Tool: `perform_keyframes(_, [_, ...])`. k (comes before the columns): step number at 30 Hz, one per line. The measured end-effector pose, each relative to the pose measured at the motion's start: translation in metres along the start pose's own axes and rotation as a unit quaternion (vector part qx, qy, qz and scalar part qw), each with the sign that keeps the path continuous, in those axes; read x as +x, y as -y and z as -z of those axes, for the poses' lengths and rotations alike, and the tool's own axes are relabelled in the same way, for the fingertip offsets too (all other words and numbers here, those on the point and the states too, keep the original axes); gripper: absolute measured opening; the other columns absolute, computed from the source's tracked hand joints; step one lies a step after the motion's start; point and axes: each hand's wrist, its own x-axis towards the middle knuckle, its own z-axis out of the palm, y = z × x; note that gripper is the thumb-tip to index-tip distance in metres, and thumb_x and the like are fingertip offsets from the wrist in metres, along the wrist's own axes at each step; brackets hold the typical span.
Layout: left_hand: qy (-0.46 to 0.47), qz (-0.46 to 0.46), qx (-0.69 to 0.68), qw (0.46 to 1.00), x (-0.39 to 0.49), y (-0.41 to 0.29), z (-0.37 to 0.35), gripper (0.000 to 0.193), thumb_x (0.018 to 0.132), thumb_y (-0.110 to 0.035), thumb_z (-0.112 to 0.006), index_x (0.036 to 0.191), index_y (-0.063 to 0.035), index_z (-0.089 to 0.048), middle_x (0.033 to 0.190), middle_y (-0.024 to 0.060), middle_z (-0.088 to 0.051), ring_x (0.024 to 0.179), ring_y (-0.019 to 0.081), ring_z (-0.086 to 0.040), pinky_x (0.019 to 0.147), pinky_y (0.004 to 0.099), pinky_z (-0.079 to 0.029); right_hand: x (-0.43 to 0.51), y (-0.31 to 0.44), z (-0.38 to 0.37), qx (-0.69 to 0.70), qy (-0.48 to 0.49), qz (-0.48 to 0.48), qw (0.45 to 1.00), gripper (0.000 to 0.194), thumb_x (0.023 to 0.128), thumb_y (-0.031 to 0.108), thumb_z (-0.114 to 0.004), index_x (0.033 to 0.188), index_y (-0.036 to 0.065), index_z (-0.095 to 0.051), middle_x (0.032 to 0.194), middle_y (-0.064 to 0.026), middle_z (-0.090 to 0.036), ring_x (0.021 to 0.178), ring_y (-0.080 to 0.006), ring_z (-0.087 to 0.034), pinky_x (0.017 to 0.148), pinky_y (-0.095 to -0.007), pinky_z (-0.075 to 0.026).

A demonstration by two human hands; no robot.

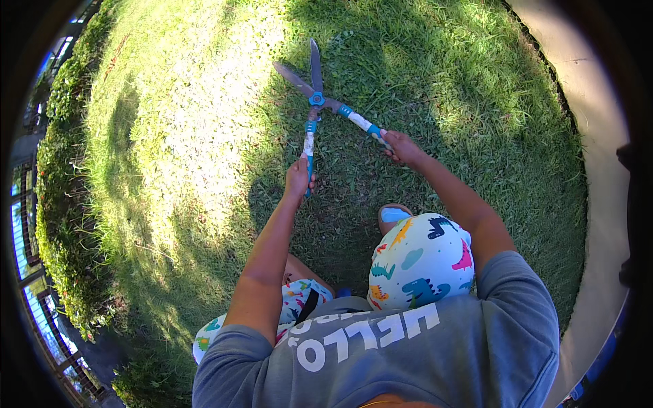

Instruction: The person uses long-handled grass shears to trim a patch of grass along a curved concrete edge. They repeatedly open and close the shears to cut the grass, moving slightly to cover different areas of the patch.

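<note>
A pair of hedge shears [317, 99] is held out over the grass [352, 168], its two metal blades spread in a V that points away from me. My left hand [299, 176] is wrapped around the left handle, which is teal with a worn white section. Around the end of the right handle closes my right hand [400, 147]. The handles stand wide apart below the round blue pivot. Whether the blades touch the grass tips, I cannot tell.
Along the right side curves a pale concrete path [597, 127]. A leafy hedge [61, 229] runs down the left, with a railing [30, 255] behind it. My bent knee [418, 260], in dinosaur-print cloth, rises near my right arm; a sandalled foot [393, 214] rests on the grass.
</note>
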Motion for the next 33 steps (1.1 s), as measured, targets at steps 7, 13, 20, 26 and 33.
perform_keyframes(7, [0.029, 0.01, -0.189, 0.982, 0.034, -0.019, -0.054, 0.042, 0.098, -0.05, -0.036, 0.096, -0.0095, -0.043, 0.062, 0.0052, -0.05, 0.043, 0.0135, -0.047, 0.038, 0.0322, -0.042, 0.031, 0.003, -0.058, 0.062, -0.009, -0.022, 0.998, 0.039, 0.096, 0.052, -0.042, 0.106, 0.015, -0.05, 0.062, 0.0041, -0.047, 0.042, -0.0045, -0.037, 0.037, -0.0209, -0.028])
perform_keyframes(13, [0.046, -0.019, -0.053, 0.997, 0.019, -0.007, 0.003, 0.043, 0.097, -0.053, -0.039, 0.092, -0.0104, -0.046, 0.06, 0.0033, -0.049, 0.04, 0.0116, -0.045, 0.036, 0.0287, -0.04, 0.016, 0.013, 0.009, -0.028, 0.038, -0.009, 0.999, 0.037, 0.097, 0.049, -0.043, 0.103, 0.013, -0.048, 0.064, 0.0032, -0.047, 0.044, -0.0047, -0.039, 0.037, -0.0219, -0.03])
perform_keyframes(20, [-0.037, 0.021, -0.207, 0.977, 0.003, 0.015, -0.053, 0.041, 0.098, -0.051, -0.036, 0.09, -0.0114, -0.042, 0.058, 0.0033, -0.048, 0.04, 0.0127, -0.045, 0.036, 0.0304, -0.041, 0.017, -0.021, -0.078, 0.04, 0.024, -0.041, 0.998, 0.035, 0.096, 0.047, -0.043, 0.103, 0.013, -0.049, 0.062, 0.0018, -0.049, 0.042, -0.0059, -0.04, 0.035, -0.0224, -0.031])
perform_keyframes(26, [0.041, -0.011, -0.092, 0.995, -0.058, 0.079, -0.023, 0.039, 0.098, -0.05, -0.038, 0.09, -0.013, -0.046, 0.054, 0.0011, -0.046, 0.038, 0.0105, -0.042, 0.035, 0.0274, -0.037, -0.053, -0.086, 0.0, 0.035, -0.045, 0.032, 0.998, 0.032, 0.096, 0.039, -0.052, 0.085, 0.01, -0.053, 0.061, 0.0037, -0.047, 0.046, -0.0058, -0.041, 0.041, -0.0239, -0.032])
perform_keyframes(33, [0.18, -0.01, 0.017, 0.983, -0.109, 0.152, -0.039, 0.046, 0.097, -0.051, -0.043, 0.093, -0.0073, -0.056, 0.051, -0.0002, -0.045, 0.038, 0.0094, -0.042, 0.036, 0.0275, -0.035, -0.201, -0.158, 0.027, 0.144, -0.177, -0.028, 0.973, 0.032, 0.096, 0.032, -0.056, 0.075, 0.008, -0.056, 0.061, 0.0063, -0.044, 0.054, -0.0024, -0.038, 0.046, -0.0236, -0.031])
